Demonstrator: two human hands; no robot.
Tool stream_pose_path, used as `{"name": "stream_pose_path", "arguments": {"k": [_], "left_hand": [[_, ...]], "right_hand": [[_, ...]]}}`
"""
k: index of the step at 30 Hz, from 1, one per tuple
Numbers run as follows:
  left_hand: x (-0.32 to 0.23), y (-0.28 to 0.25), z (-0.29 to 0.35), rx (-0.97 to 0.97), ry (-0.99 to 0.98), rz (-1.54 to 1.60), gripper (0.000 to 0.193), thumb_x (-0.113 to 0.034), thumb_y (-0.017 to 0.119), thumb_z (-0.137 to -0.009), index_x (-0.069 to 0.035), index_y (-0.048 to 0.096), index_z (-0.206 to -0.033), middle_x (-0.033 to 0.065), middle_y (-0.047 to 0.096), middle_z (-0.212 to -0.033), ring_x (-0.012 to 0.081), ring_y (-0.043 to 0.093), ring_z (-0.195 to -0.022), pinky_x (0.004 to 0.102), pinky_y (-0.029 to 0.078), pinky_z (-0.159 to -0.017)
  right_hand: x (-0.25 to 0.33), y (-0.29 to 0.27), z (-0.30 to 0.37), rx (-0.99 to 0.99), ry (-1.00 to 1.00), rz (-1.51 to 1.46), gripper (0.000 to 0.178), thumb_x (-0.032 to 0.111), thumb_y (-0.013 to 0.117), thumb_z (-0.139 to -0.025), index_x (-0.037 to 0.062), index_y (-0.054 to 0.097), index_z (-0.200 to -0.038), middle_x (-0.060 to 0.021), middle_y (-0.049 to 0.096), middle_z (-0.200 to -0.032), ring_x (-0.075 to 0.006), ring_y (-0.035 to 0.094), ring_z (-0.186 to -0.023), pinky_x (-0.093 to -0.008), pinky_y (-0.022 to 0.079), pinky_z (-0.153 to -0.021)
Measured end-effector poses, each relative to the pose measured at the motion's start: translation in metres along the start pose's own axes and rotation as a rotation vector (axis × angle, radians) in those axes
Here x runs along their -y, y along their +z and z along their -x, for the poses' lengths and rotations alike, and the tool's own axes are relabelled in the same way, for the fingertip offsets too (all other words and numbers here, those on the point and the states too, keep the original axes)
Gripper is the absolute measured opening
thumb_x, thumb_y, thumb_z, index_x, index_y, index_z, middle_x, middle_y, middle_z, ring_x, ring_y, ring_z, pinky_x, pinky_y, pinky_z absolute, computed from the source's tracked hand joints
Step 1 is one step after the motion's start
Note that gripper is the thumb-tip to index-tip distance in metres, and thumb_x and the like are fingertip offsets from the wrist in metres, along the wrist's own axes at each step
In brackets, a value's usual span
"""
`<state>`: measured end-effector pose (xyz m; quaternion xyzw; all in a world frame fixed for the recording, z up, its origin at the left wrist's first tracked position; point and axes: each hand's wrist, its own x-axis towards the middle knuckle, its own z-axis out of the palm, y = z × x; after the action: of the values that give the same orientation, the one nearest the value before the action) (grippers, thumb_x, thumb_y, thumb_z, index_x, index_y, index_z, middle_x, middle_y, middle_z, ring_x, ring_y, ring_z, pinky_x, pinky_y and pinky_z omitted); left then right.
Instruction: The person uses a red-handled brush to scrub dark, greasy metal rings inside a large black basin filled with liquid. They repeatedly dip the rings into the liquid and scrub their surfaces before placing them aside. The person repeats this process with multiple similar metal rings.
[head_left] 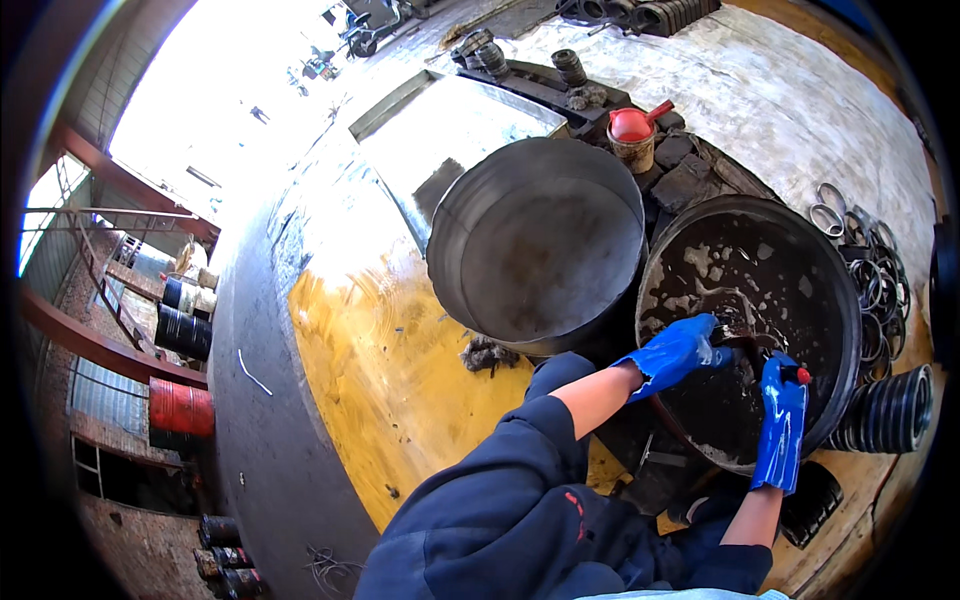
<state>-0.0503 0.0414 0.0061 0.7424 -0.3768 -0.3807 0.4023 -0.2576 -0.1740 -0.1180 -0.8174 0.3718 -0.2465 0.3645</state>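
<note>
Both of my hands wear long blue rubber gloves and are over a wide dark tub (848, 300) of dark liquid with pale foam patches. My left hand (680, 352) is at the middle of the tub, its fingers curled around the edge of a dark, wet piece that I cannot make out. On the right side, my right hand (782, 385) is closed around a tool whose red handle end (803, 375) sticks out beside the thumb. The tool's other end is lost against the dark liquid between my hands.
A large grey metal drum (535, 240) of murky liquid stands left of the tub. Behind them are a red dipper (632, 124) on a stained bucket (634, 154) and a shallow metal tray (450, 130). Metal rings (872, 270) and stacked black rings (885, 410) lie to the right.
</note>
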Motion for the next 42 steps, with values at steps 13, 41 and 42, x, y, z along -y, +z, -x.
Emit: {"name": "stream_pose_path", "arguments": {"k": [13, 41, 42], "left_hand": [[-0.002, 0.017, -0.051, 0.169, -0.112, 0.045, 0.035, -0.021, 0.084, -0.08, 0.0, 0.074, -0.106, 0.0083, 0.073, -0.085, 0.0165, 0.067, -0.078, 0.0333, 0.053, -0.072], [-0.042, 0.029, -0.105, 1.151, 1.127, -1.676, 0.013, -0.011, 0.065, -0.086, -0.013, 0.076, -0.092, 0.0073, 0.073, -0.092, 0.0262, 0.071, -0.095, 0.04, 0.054, -0.092], [-0.022, 0.019, -0.111, 1.082, 1.273, -1.586, 0.011, -0.011, 0.065, -0.084, -0.012, 0.074, -0.089, 0.0072, 0.072, -0.089, 0.0262, 0.07, -0.091, 0.0404, 0.054, -0.089]], "right_hand": [[0.072, -0.046, -0.017, 0.058, 0.119, -0.161, 0.026, 0.019, 0.066, -0.095, 0.0013, 0.075, -0.113, -0.0077, 0.076, -0.099, -0.0181, 0.072, -0.095, -0.0323, 0.055, -0.087], [0.098, -0.077, 0.006, 0.139, 0.457, -0.074, 0.036, 0.043, 0.058, -0.095, 0.014, 0.077, -0.105, -0.0083, 0.077, -0.09, -0.0283, 0.076, -0.087, -0.0426, 0.06, -0.084], [0.102, -0.075, 0.005, 0.136, 0.458, -0.078, 0.036, 0.043, 0.058, -0.095, 0.014, 0.077, -0.105, -0.0083, 0.077, -0.09, -0.0283, 0.076, -0.087, -0.0426, 0.06, -0.084]]}}
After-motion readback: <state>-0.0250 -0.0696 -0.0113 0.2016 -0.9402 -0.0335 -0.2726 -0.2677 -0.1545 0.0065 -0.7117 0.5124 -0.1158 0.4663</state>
